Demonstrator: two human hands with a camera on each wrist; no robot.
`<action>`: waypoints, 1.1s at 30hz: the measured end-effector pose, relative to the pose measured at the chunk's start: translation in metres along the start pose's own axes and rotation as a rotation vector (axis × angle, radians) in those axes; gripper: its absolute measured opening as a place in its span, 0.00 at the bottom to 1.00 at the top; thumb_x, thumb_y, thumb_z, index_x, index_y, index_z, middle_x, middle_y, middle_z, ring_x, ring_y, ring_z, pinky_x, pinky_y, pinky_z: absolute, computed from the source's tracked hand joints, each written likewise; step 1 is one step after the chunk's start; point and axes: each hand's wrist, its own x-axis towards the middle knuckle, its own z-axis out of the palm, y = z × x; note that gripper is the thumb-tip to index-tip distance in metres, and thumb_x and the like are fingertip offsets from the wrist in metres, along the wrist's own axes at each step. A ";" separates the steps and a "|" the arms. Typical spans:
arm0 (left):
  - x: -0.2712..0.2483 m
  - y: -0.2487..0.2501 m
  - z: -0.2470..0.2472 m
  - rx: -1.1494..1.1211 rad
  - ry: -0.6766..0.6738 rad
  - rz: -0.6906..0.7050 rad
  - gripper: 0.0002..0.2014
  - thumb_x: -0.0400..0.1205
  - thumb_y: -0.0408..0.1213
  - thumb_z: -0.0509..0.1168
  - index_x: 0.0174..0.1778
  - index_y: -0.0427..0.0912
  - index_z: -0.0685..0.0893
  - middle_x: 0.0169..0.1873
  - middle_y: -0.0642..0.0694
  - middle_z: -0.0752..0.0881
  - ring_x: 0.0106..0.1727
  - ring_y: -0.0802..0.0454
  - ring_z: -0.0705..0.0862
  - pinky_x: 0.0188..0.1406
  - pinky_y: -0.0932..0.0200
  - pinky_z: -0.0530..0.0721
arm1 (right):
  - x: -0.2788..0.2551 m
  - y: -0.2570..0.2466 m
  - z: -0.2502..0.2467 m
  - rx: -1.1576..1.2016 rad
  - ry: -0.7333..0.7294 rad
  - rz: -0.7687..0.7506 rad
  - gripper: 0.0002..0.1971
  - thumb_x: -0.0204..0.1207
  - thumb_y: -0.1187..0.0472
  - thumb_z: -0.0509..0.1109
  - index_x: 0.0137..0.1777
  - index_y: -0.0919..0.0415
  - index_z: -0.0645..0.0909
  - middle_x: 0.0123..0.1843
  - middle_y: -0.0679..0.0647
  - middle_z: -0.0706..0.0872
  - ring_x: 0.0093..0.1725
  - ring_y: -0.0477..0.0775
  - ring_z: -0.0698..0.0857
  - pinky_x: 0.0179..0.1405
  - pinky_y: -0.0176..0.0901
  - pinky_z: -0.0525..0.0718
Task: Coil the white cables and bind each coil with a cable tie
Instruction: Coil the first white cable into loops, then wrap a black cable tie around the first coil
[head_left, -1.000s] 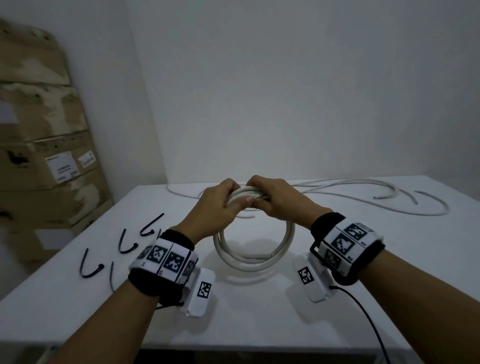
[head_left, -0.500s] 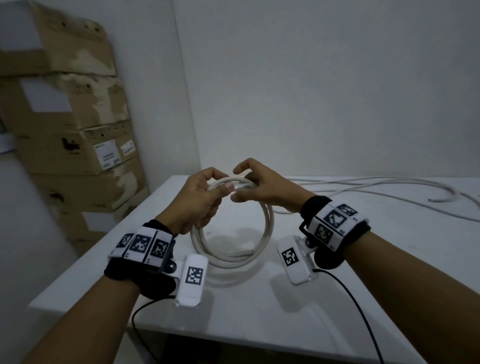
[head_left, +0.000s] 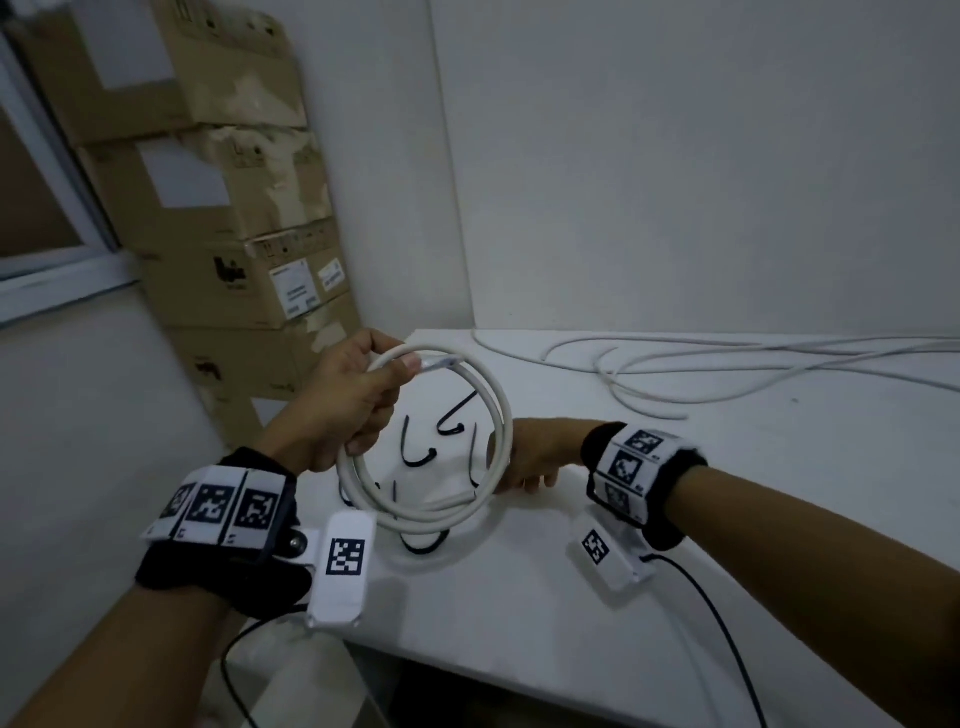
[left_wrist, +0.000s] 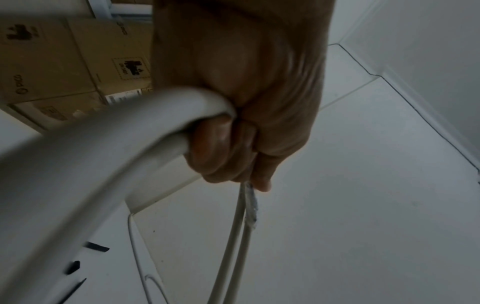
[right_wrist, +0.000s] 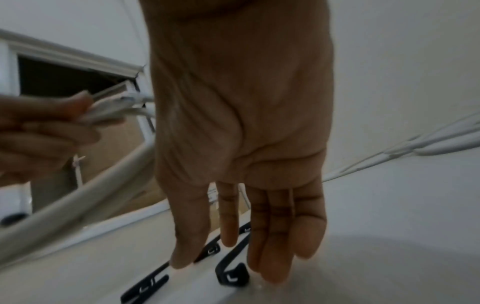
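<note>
My left hand (head_left: 371, 389) grips the top of a coil of white cable (head_left: 500, 415) and holds it upright above the table's left end. In the left wrist view its fingers (left_wrist: 221, 144) curl round the thick strands (left_wrist: 103, 156), and a cable end sticks out below them. My right hand (head_left: 522, 460) is low behind the coil with straight fingers. In the right wrist view, the right hand (right_wrist: 223, 259) hovers just over several black cable ties (right_wrist: 231, 275) on the table, holding nothing. The ties (head_left: 418, 457) show through the coil's ring.
Loose white cables (head_left: 727, 371) lie along the back right of the white table (head_left: 571, 597). Stacked cardboard boxes (head_left: 234, 218) stand by the wall beyond the table's left edge. A black wire (head_left: 727, 639) trails from my right wrist.
My right hand let go of the coil and dropped to the black ties. The left hand alone now holds the coil, raised higher. The view swung left.
</note>
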 end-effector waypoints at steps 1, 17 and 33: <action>-0.001 0.000 -0.001 0.003 0.002 0.000 0.10 0.85 0.37 0.63 0.39 0.44 0.72 0.18 0.51 0.64 0.13 0.57 0.58 0.11 0.71 0.60 | 0.004 -0.003 0.005 -0.102 -0.002 0.003 0.10 0.73 0.57 0.73 0.34 0.55 0.77 0.29 0.53 0.79 0.27 0.50 0.77 0.24 0.37 0.76; -0.001 0.018 0.073 -0.003 -0.049 0.001 0.07 0.85 0.37 0.63 0.44 0.40 0.72 0.17 0.51 0.65 0.12 0.57 0.57 0.10 0.71 0.59 | -0.079 0.036 0.001 -0.367 0.135 0.179 0.13 0.72 0.69 0.71 0.29 0.62 0.73 0.26 0.55 0.79 0.23 0.52 0.78 0.38 0.47 0.86; 0.016 0.044 0.246 -0.025 -0.192 0.037 0.14 0.82 0.45 0.67 0.49 0.41 0.69 0.17 0.53 0.71 0.15 0.57 0.61 0.11 0.67 0.60 | -0.301 0.111 -0.004 0.831 1.154 0.093 0.14 0.74 0.71 0.67 0.26 0.67 0.79 0.19 0.57 0.81 0.11 0.51 0.76 0.10 0.33 0.72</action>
